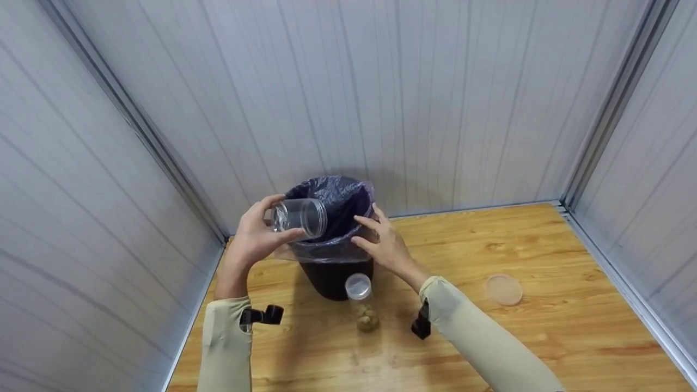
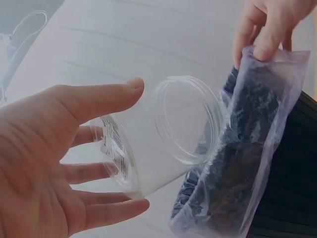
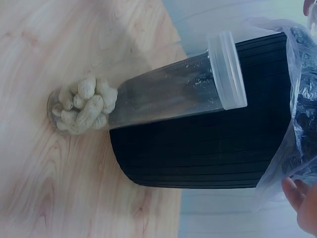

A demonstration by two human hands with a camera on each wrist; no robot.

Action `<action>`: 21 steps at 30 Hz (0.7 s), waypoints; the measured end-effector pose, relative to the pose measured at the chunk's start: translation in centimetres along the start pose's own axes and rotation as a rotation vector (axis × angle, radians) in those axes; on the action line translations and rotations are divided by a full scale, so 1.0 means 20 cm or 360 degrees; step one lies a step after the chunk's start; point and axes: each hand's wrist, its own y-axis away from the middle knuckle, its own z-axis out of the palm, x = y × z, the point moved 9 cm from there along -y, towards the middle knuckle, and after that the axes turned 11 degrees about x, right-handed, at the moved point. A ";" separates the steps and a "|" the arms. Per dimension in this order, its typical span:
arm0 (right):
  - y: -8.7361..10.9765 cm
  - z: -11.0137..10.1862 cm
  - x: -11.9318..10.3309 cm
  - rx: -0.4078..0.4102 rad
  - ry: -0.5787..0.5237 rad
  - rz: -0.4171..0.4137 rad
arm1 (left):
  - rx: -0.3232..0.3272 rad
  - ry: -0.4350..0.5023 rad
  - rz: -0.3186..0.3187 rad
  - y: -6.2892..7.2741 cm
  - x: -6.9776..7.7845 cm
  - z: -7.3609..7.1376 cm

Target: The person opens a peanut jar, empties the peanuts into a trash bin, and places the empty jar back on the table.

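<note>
Clear jar (image 1: 298, 214) in left fingers (image 2: 111, 213), right fingers (image 2: 270, 37) pinching liner edge (image 1: 329, 252) (wall (image 1: 408, 109) close behind)

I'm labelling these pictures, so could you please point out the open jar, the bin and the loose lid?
Open jar (image 2: 150, 142): left wrist view, on its clear side.
Bin (image 1: 328, 279): head view, on its black front.
Loose lid (image 1: 504, 289): head view, on its flat middle.

A bin (image 1: 329, 279) holding a bag (image 1: 333, 251) stands near the tabletop's (image 1: 446, 326) rear edge, left of middle, a jar (image 1: 359, 302) of peanuts (image 3: 81, 106) just before it. A lid (image 1: 504, 289) lies toward the right edge. At the bin's left rim, a second jar (image 1: 298, 215) in the left hand (image 1: 255, 231); at its right, the right hand (image 1: 387, 245).
</note>
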 end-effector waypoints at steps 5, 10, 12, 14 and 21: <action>0.01 -0.14 0.04 0.0173 -0.0185 0.0065 | 0.0122 0.0214 -0.0018 0.04 0.01 -0.03; 0.14 -0.32 0.29 0.0194 0.0240 0.0303 | 0.0239 0.0635 -0.0154 0.18 -0.04 -0.01; 0.22 -0.39 0.43 0.0026 0.0561 0.0427 | 0.0285 0.0835 -0.0190 0.26 -0.06 0.00; 0.31 -0.49 0.57 -0.0181 0.0845 0.0555 | 0.0302 0.1011 -0.0195 0.35 -0.07 0.03; 0.62 -0.90 0.96 -0.0512 0.1202 0.0982 | 0.0215 0.1372 -0.0160 0.65 0.01 0.26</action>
